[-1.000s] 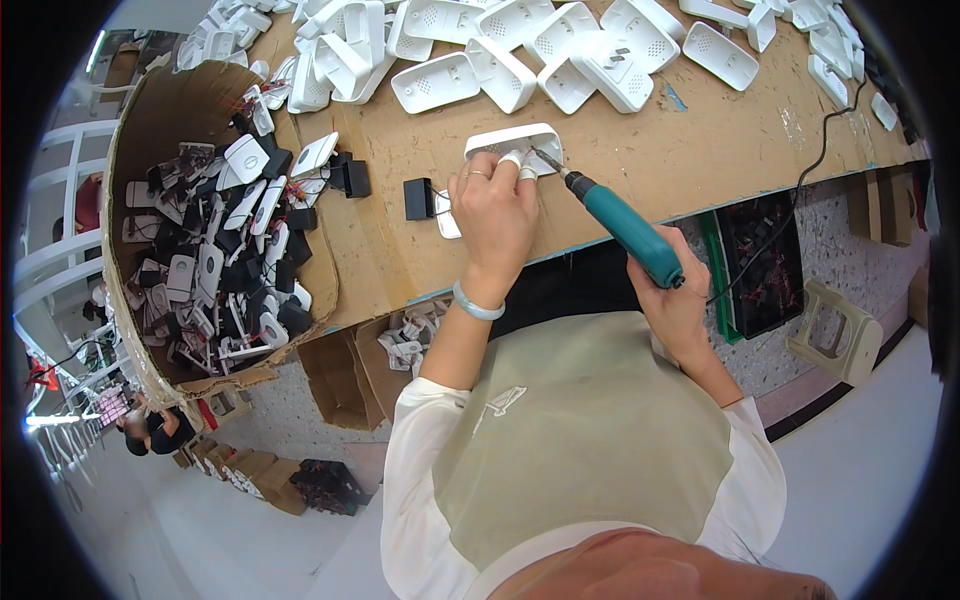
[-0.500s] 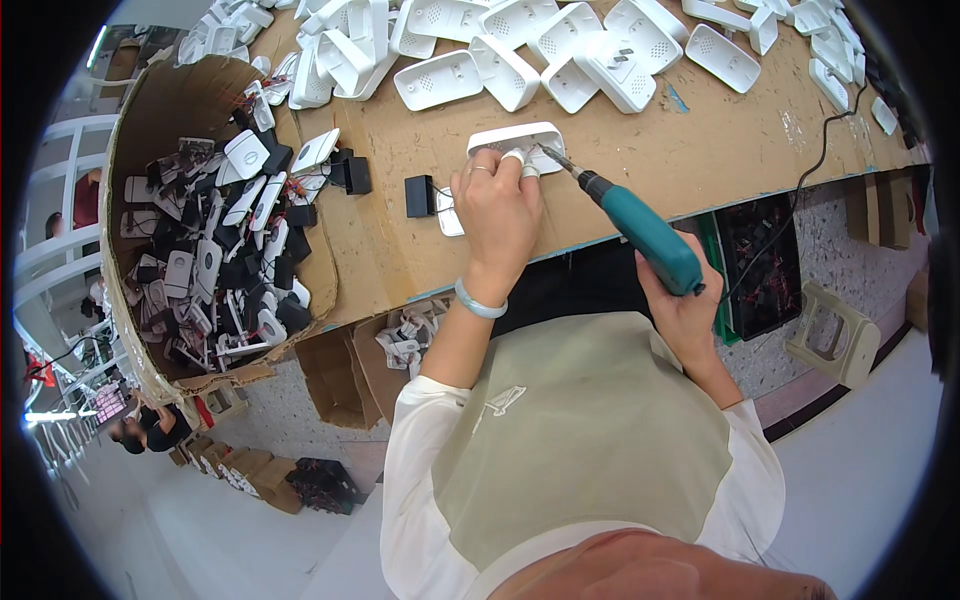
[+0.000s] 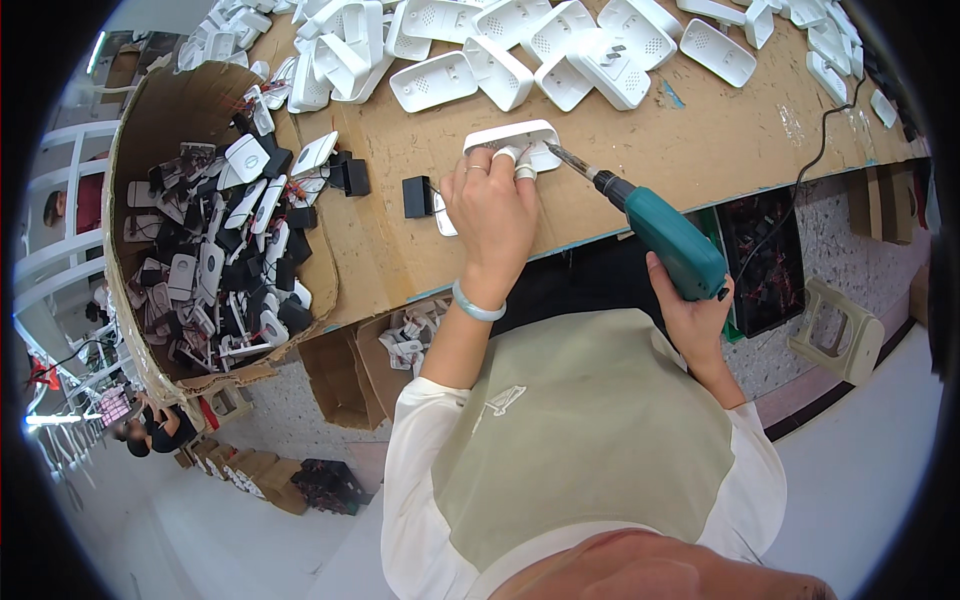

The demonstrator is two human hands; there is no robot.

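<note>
Casing in hand: the white casing (image 3: 525, 127) sits open side up on the tabletop (image 3: 385, 150), right in front of the person, and its inside looks partway worked.
Left hand: in it goes, the left hand (image 3: 493, 210), fingers bent down into the casing; whether they pinch something small there, I cannot tell.
Right hand: the right hand (image 3: 697, 318) has its fingers closed around the green electric screwdriver (image 3: 675, 243), bit slanting to the casing's right end; contact is too fine to call.
Done so far: one casing under the tool, by my reading, with no closed unit beside it.
Left over: a black block (image 3: 416, 197) and a white plate (image 3: 445, 215) lie just left, outside the casing; beyond, a heap of open casings (image 3: 433, 82) looks untouched.
Big carton: the tall cardboard box (image 3: 155, 115) at left brims with jumbled white plates, black blocks and wires.
Under the edge: a smaller box (image 3: 371, 365) shows white pieces; at right, a green-edged crate (image 3: 734, 325) holds dark parts, hard to make out.
</note>
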